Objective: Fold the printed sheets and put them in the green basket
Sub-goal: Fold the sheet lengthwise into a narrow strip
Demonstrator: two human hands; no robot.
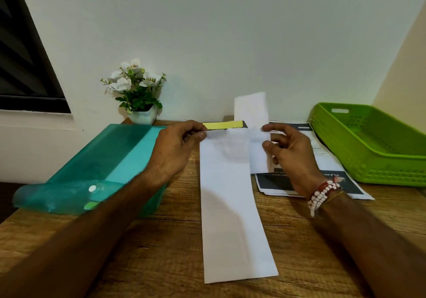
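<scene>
Your left hand [175, 152] and right hand [292, 157] each pinch the far end of the folded sheet [230, 205] at 12 o'clock; an uneven pull could skew the crease. The green basket [378, 170] sits at 2 o'clock.

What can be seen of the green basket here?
The green basket is a shallow rectangular tray of plastic-looking material. Its walls are pierced by rows of small holes, and there is a slot handle in its far end. It sits upright on the wooden table at the right, partly cut off by the frame edge, close beside the printed sheets. No paper shows inside it.
</scene>
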